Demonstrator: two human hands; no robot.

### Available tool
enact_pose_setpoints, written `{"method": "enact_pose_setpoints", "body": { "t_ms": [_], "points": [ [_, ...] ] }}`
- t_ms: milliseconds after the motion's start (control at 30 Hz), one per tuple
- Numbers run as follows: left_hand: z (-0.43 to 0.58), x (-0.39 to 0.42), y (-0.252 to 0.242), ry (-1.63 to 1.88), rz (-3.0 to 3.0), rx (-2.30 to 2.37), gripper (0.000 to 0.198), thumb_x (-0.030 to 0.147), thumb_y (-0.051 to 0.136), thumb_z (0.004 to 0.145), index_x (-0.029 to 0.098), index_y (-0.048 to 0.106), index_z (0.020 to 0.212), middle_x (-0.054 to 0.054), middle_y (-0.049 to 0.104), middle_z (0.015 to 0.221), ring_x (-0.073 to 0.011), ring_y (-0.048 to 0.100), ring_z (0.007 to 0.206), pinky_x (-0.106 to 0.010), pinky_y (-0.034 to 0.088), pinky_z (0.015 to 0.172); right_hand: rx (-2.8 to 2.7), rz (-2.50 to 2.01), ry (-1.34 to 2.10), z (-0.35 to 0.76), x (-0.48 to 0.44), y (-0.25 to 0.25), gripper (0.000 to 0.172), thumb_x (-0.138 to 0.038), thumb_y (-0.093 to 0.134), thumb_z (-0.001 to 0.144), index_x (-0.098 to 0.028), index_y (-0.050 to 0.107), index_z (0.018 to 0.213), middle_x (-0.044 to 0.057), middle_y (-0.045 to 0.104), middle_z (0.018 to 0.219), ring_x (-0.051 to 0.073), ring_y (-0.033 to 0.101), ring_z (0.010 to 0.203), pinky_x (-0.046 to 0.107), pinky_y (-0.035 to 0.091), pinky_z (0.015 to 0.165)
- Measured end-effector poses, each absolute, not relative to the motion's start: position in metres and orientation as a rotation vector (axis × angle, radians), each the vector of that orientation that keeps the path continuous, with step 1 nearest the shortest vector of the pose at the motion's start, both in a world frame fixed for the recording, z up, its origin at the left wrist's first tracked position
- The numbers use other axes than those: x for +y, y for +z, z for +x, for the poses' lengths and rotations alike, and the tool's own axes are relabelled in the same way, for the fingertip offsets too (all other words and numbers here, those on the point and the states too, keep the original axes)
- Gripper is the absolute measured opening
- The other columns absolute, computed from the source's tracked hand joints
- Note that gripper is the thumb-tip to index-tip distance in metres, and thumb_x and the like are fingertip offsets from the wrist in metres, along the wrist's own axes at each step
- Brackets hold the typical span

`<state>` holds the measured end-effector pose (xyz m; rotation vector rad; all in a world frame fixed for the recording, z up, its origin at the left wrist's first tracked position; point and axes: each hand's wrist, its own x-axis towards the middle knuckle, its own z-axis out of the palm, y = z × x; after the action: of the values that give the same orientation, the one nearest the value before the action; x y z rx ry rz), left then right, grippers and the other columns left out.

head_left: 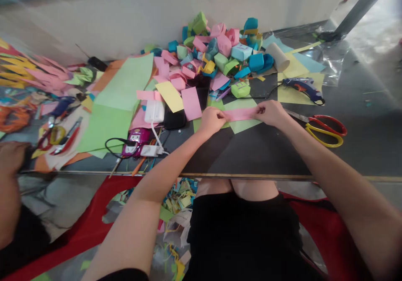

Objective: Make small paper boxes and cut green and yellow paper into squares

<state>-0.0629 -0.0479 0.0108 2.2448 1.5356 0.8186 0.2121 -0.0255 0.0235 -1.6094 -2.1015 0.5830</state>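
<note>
Running lengthwise left to right: pink strip [241,114].

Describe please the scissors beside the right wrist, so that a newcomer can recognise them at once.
On the dark table, find the person's right hand, holding one end of a pink paper strip. Just right of its wrist, nearer the person than the blue glue gun, lie the scissors. One handle loop is red and the other yellow, unlike the gun's blue body.

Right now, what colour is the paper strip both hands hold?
The paper strip is pink, shown in the head view.
</note>
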Motion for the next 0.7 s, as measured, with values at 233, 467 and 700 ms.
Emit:
{"method": "enact_pose_setpoints", "body": {
  "t_ms": [233,467,700],
  "points": [
    [-0.061,-0.069,0.014,0.78,2.685,1.405,0.025,0.018,0.06,0.1,0.019,0.073,0.122,-0.014,0.073,0.135,-0.0297,0.065,0.132,-0.048,0.053,0.113,-1.941,-1.585,0.284,0.211,-0.022,0.002,0.047,-0.05,0.087,0.068,-0.019,0.071,0.1,0.012,0.07,0.094,0.027,0.065,0.085,0.045,0.056,0.079],
    [-0.073,-0.107,0.024,0.436,2.718,1.387,0.045,0.017,0.047,0.104,0.011,0.063,0.145,-0.017,0.065,0.148,-0.0281,0.066,0.136,-0.049,0.054,0.115,-1.951,-1.683,0.224,0.204,-0.042,0.01,0.044,-0.048,0.075,0.088,-0.015,0.07,0.117,0.022,0.066,0.124,0.037,0.067,0.111,0.055,0.056,0.096],
    [-0.066,-0.11,0.025,0.458,2.785,1.42,0.032,0.017,0.055,0.1,0.007,0.074,0.124,-0.022,0.075,0.131,-0.0314,0.07,0.128,-0.048,0.057,0.109,-2.659,-0.925,0.272,0.15,-0.092,0.03,0.053,-0.025,0.042,0.104,-0.027,0.053,0.156,0.006,0.054,0.162,0.025,0.049,0.151,0.052,0.035,0.129]
  ]
}}
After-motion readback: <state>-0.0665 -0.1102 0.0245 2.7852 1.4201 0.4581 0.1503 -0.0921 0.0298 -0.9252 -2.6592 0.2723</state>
